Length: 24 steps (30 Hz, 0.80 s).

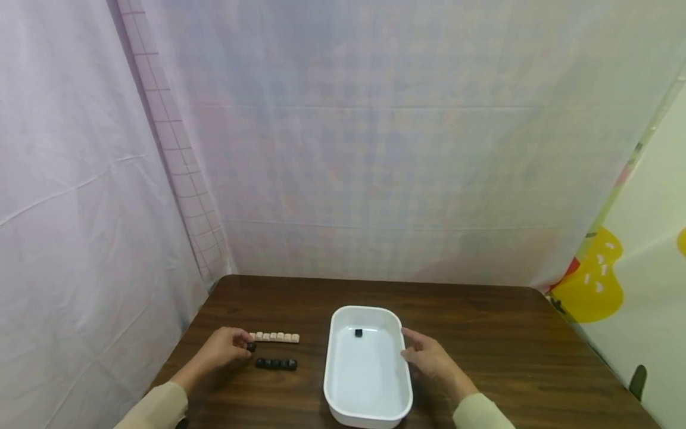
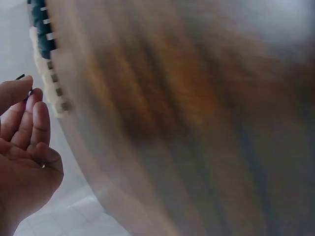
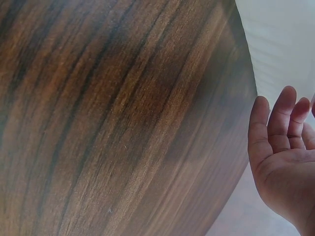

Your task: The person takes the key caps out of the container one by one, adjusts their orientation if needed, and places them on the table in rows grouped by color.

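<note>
My left hand point(image 1: 227, 347) pinches a small black block point(image 1: 250, 347), shaped like a keycap, between thumb and fingertips. In the left wrist view only a dark edge of it shows at the fingertips of the left hand point(image 2: 29, 132). Just beyond that hand is a row of small cream blocks point(image 1: 280, 337); nearer the front is a shorter row of black blocks point(image 1: 276, 363). A white rectangular tray point(image 1: 370, 414) stands to the right, with one black block point(image 1: 358, 333) inside near its far end. Fingers extended, my right hand point(image 1: 429, 357) touches the tray's right side.
The brown wood-grain table point(image 1: 482, 333) carries everything. A pale curtain point(image 1: 375, 149) hangs behind its far edge, and a white cloth point(image 1: 80, 208) hangs on the left. At the right is a white sheet with a yellow print point(image 1: 589, 298).
</note>
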Available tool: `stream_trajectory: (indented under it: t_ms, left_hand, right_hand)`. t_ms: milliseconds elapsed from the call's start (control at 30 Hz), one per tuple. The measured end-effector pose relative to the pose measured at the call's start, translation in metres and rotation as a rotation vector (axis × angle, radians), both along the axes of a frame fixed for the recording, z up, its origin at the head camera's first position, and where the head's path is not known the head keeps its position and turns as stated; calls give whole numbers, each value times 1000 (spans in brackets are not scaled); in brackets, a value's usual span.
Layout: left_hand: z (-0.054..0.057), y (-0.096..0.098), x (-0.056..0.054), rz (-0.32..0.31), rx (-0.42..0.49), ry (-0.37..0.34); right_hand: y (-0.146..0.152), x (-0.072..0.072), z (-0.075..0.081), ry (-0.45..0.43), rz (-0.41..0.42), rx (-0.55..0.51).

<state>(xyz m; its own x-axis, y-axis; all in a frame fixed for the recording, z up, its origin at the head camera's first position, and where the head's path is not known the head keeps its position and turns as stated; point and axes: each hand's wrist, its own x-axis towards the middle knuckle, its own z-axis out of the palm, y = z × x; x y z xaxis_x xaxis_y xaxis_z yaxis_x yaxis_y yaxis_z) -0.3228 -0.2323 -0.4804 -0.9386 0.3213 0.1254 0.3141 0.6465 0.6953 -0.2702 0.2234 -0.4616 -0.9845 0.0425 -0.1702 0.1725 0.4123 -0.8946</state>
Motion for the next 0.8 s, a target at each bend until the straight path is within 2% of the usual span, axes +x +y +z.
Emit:
stream_trajectory:
  t_ms: [133,267,467,600,800]
  left_hand:
    - [-6,-4,2,-15,-3,-38]
    - [-11,-2,4,-44,4,-46]
    - [-12,2,7,-9,2,-91]
    - [-13,2,7,-5,-24,-89]
    - [-15,0,7,-33,-30,-83]
  right_hand:
    - [1,-1,0,-3,2,-4]
    - [1,-1,0,-12,1,8]
    - [1,0,1,-2,-2,2]
    - [0,1,1,16,-7,-7]
    - [-1,2,1,24,-13,-18]
